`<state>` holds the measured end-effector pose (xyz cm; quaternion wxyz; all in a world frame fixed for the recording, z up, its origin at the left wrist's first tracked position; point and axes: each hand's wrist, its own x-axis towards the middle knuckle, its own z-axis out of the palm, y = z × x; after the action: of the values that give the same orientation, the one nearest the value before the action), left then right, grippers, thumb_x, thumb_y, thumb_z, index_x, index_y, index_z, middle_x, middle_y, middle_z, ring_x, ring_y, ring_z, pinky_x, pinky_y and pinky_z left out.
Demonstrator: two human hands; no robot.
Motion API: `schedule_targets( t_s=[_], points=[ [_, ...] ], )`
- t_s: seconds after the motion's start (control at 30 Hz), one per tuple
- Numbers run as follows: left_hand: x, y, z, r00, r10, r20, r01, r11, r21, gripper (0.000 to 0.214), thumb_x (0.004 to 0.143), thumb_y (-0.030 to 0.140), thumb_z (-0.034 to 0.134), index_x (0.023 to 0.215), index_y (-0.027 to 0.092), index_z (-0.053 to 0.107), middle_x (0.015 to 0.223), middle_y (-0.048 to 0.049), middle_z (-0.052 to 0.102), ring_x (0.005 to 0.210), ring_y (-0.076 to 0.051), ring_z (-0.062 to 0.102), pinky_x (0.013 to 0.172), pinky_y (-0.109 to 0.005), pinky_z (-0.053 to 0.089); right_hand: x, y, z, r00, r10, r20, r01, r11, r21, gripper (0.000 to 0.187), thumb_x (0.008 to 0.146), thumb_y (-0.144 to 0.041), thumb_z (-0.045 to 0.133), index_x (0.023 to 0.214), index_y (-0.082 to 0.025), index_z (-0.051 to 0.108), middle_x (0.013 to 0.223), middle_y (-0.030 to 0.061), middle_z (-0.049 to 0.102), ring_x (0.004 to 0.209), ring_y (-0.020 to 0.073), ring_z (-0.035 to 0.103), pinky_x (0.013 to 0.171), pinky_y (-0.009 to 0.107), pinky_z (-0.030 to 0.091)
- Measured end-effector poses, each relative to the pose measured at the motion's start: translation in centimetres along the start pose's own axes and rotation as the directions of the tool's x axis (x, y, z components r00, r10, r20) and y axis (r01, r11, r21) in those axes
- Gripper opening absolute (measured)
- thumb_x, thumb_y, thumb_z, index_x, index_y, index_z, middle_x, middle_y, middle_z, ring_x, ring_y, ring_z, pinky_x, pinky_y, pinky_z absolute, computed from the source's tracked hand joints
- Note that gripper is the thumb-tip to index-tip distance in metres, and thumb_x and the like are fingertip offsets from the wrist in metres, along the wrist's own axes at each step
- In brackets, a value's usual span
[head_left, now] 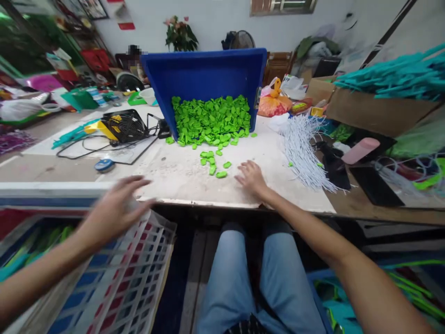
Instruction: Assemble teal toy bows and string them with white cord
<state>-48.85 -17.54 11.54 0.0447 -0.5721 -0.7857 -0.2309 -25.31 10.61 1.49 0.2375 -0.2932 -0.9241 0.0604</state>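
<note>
Leaves of green plastic (pixel 215 164) lay loose on the white work board (pixel 181 176), at about ten o'clock from the right hand (pixel 252 178), which rested flat, fingers spread, gripping nothing. The nearest piece lay crosswise just beside its fingertips. The left hand (pixel 114 211) (blurred, open, empty) hovered farther off, above a checked bag (pixel 121 278).

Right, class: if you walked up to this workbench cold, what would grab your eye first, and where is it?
First the tipped blue bin at the back of the table, spilling a heap of bright green pieces towards the person. Next the right hand, flat on the table beside a few stray pieces, and the blurred left hand over the table's near edge. A bundle of white strands lies to the right.
</note>
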Motion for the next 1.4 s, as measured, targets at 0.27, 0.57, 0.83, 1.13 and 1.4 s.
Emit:
schedule_targets(
  t_s=[0.27,0.57,0.83,1.13,1.4],
  points=[
    [15.1,6.6,21.0,0.950,-0.311,0.025,0.299,0.931,0.208,0.115,0.067,0.072,0.057,0.147,0.004,0.010,0.151,-0.0271,0.006,0.138,-0.047,0.004,0.105,-0.066,0.018,11.3,13.0,2.4,0.978,0.207,0.010,-0.204,0.970,-0.131,0.057,0.087,-0.045,0.049,0.136,-0.016,0.043,0.144,0.0144,0.037,0.135,0.0347,0.024,0.106,0.054,0.023],
    [28.8,-5.6,20.8,0.724,-0.679,-0.122,0.680,0.732,-0.035,0.091,0.076,0.072,0.042,0.147,0.019,0.019,0.153,-0.0200,0.013,0.141,-0.038,0.009,0.109,-0.062,0.010,21.1,12.2,9.5,0.903,0.415,-0.115,-0.416,0.909,0.014,0.067,0.084,-0.071,0.029,0.137,-0.031,0.043,0.133,0.0134,0.044,0.118,0.0355,0.038,0.096,0.054,0.029],
    [26.7,0.6,23.8,0.896,-0.432,-0.100,0.425,0.901,-0.083,0.060,0.083,0.050,0.050,0.135,0.020,0.046,0.135,-0.0168,0.042,0.129,-0.030,0.040,0.108,-0.042,0.032,19.7,5.9,10.0,0.964,0.262,-0.054,-0.253,0.959,0.130,0.057,0.089,-0.063,0.032,0.127,-0.028,0.054,0.121,0.0101,0.054,0.112,0.0308,0.039,0.096,0.048,0.030],
    [20.1,6.6,23.5,0.979,-0.189,-0.081,0.175,0.972,-0.154,0.052,0.083,0.044,0.050,0.128,0.017,0.054,0.134,-0.0165,0.044,0.130,-0.033,0.037,0.108,-0.047,0.030,9.3,6.0,4.9,0.973,0.233,-0.011,-0.230,0.968,0.104,0.059,0.088,-0.060,0.038,0.126,-0.017,0.052,0.118,0.0109,0.058,0.110,0.0295,0.044,0.097,0.046,0.035],
    [16.9,7.8,19.1,0.965,-0.189,-0.180,0.153,0.969,-0.194,0.052,0.079,0.049,0.053,0.118,0.015,0.056,0.131,-0.0115,0.050,0.126,-0.030,0.042,0.108,-0.045,0.033,-1.8,10.8,-7.0,0.914,0.283,-0.289,-0.169,0.917,0.362,0.030,0.093,-0.036,0.043,0.100,-0.018,0.066,0.097,0.0064,0.066,0.094,0.0176,0.057,0.088,0.032,0.045]
  ],
)
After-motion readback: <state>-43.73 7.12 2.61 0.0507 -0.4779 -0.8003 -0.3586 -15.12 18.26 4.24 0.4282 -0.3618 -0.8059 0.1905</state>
